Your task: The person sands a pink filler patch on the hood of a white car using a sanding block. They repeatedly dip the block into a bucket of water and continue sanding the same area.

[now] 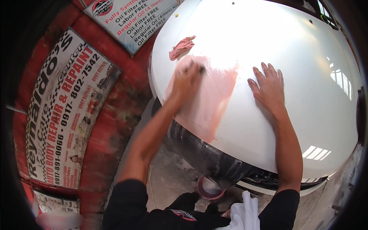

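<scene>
Fingers spread, the right hand lies on the broad, glossy white car hood; over its chalky pink patch, the left hand (blurred) seems clamped on a small dark block, apparently sanding; another stroke would want even pressure.

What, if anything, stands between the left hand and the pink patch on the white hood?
Nothing visible blocks the left hand, which is over the pink patch; a dark thing, too blurred to identify, shows at the fingertips. The pink cloth lies farther up the hood, clear of the hand.
</scene>
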A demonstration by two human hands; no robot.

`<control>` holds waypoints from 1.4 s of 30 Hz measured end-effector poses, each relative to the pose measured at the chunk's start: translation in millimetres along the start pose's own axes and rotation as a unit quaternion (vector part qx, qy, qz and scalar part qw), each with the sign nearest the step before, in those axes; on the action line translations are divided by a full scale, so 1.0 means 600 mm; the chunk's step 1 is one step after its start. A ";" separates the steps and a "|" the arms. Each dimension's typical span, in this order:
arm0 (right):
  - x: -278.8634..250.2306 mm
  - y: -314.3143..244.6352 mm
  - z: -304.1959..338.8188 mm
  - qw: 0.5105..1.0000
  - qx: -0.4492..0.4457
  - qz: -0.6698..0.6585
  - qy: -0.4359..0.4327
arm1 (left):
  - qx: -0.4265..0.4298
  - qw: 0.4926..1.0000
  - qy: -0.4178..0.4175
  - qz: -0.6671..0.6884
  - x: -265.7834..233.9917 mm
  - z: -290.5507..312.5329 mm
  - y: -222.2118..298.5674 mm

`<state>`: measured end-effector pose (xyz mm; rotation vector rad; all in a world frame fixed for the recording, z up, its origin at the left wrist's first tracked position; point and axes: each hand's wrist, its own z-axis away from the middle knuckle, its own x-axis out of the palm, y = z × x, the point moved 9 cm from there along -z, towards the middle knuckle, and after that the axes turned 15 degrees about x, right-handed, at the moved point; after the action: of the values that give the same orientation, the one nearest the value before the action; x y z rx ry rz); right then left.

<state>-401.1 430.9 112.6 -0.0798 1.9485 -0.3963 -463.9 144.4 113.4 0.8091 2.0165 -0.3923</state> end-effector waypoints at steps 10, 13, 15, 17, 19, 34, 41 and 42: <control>-0.004 -0.028 0.002 1.000 -0.009 -0.011 -0.012 | -0.118 0.991 -0.017 -0.060 -0.019 -0.037 -0.118; 0.005 0.017 -0.008 1.000 0.007 0.008 -0.004 | 0.037 0.998 0.040 -0.033 0.015 0.061 0.056; -0.001 0.034 -0.007 1.000 0.022 0.014 -0.004 | 0.069 0.994 0.067 0.056 -0.008 0.141 0.212; -0.007 0.018 -0.007 1.000 0.013 0.011 -0.001 | 0.139 0.989 0.040 0.038 -0.007 0.135 0.150; -0.006 -0.008 0.001 1.000 0.002 -0.001 0.000 | 0.070 0.995 -0.009 -0.073 -0.015 0.060 0.008; -0.010 -0.025 0.001 0.999 -0.017 -0.026 -0.015 | -0.097 0.992 -0.008 -0.076 -0.030 -0.035 -0.128; -0.010 0.014 -0.001 1.000 0.016 0.011 -0.017 | 0.162 0.985 0.020 0.053 -0.028 0.120 0.144; -0.011 0.001 -0.004 1.000 0.014 0.004 -0.013 | 0.202 0.978 0.011 0.052 -0.029 0.087 0.100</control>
<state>-400.4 433.4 118.7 -0.0585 1.9162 -0.4145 -383.8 152.9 101.9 1.1659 1.9292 -0.7518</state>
